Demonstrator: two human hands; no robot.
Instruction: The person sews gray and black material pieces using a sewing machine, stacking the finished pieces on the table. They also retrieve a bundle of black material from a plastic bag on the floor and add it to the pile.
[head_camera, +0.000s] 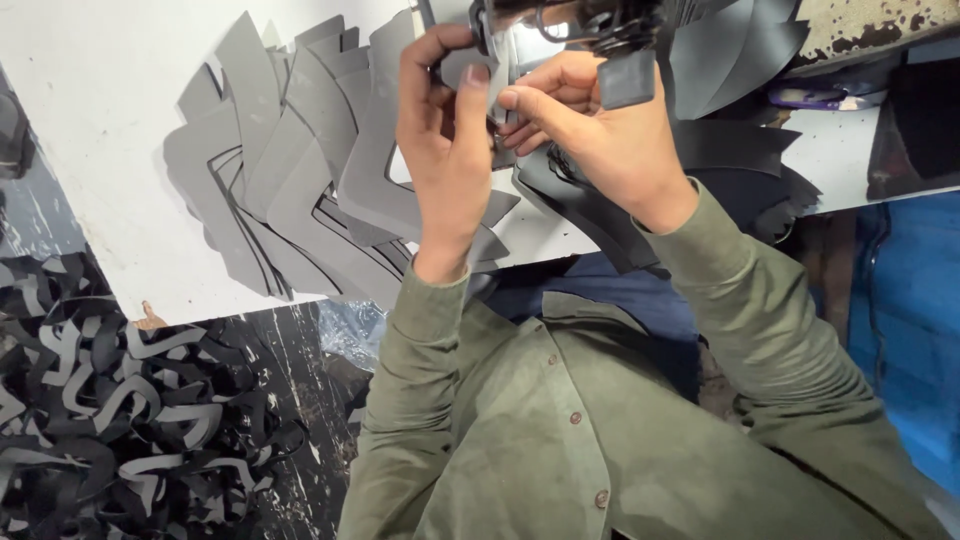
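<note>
Head view: left hand (445, 150) and right hand (590, 130) together pinch a grey piece (497, 85) at twelve o'clock; grey stack (290, 170) at ten.

One head-worn camera looks steeply down, close over the white worktable (110, 150).

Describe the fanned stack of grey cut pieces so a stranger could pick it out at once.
Start at the white table filling the upper left. On it, just left of the left hand, lies the fanned stack of grey cut pieces, flat angular shapes overlapping like spread cards. Unlike the tangled black offcuts on the floor below, these are lighter grey and neatly layered.
</note>
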